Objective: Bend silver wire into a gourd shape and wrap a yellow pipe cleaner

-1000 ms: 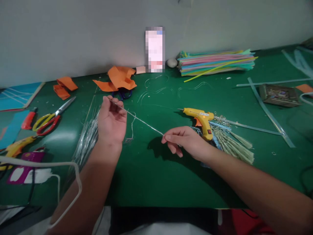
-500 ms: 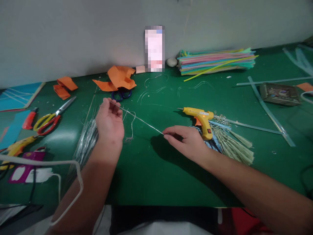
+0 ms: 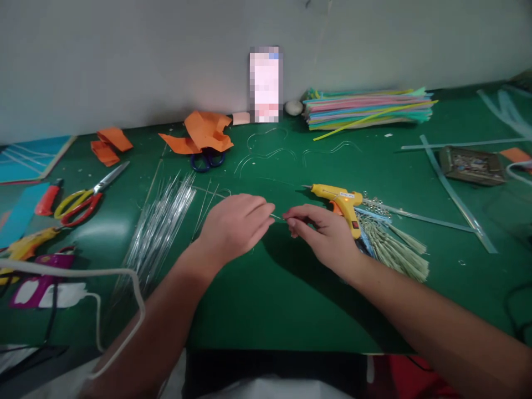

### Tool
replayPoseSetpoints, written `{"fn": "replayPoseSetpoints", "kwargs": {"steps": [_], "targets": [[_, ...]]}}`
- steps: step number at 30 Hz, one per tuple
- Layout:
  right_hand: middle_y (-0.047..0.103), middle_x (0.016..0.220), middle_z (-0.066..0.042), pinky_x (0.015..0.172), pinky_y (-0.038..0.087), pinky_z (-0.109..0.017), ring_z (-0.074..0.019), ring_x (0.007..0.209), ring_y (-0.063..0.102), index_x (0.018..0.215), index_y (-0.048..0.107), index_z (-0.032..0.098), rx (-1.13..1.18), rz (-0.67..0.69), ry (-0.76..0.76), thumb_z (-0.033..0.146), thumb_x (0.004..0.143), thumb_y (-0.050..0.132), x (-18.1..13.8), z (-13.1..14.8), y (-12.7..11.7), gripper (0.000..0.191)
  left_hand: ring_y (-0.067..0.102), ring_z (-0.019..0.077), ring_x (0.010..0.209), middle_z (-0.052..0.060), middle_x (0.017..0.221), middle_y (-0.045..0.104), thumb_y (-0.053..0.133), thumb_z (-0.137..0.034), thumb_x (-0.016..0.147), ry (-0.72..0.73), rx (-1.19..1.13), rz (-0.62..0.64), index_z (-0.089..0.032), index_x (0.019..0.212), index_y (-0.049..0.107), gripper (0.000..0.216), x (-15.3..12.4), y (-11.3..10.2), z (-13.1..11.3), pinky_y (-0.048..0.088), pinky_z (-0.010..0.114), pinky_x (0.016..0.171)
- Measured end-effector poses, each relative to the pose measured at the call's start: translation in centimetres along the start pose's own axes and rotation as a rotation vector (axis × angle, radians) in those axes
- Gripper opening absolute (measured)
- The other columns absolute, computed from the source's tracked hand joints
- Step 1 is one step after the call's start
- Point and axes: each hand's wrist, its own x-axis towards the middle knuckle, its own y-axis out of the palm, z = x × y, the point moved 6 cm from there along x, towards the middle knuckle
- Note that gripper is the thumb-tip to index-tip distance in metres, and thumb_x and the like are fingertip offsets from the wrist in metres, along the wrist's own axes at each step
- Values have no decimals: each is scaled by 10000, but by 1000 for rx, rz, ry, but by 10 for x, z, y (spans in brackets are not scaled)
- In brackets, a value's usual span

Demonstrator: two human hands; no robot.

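Note:
My left hand (image 3: pixel 235 227) and my right hand (image 3: pixel 322 233) are close together above the green table (image 3: pixel 257 299), fingertips almost meeting. A thin clear strand (image 3: pixel 277 216) runs between them; my right hand pinches its end, and my left fingers close along it. A bundle of clear strands (image 3: pixel 160 227) lies to the left of my left hand. Just behind my right hand rests a yellow glue gun (image 3: pixel 338 199), beside pale tassels (image 3: pixel 394 244).
Red-and-yellow scissors (image 3: pixel 85 197) and orange paper scraps (image 3: pixel 203 136) lie at the left and back. A stack of coloured strips (image 3: pixel 368 108) sits against the wall. A small tray (image 3: pixel 471 164) is at the right. White cable (image 3: pixel 120 277) crosses the near left.
My left hand has slid right along the strand, from beside the clear bundle to just short of my right hand. My right hand has barely moved.

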Motion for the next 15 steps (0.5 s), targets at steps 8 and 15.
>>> {"fn": "replayPoseSetpoints", "kwargs": {"steps": [8, 15], "targets": [[692, 826, 3, 714, 565, -310, -127, 689, 654, 1018, 667, 243, 265, -146, 26, 319, 805, 724, 0, 4, -10, 233, 610, 159, 701, 31, 740, 693, 493, -252, 941, -77, 7, 40, -242, 863, 714, 235, -7, 7, 1, 383, 253, 621], [706, 804, 16, 699, 550, -321, -115, 633, 630, 967, 691, 268, 496, -172, 97, 316, 826, 693, 4, -4, -11, 149, 615, 141, 680, 35, 798, 723, 524, -267, 941, -97, -11, -14, -246, 957, 738, 215, -9, 5, -6, 308, 240, 540]]}}
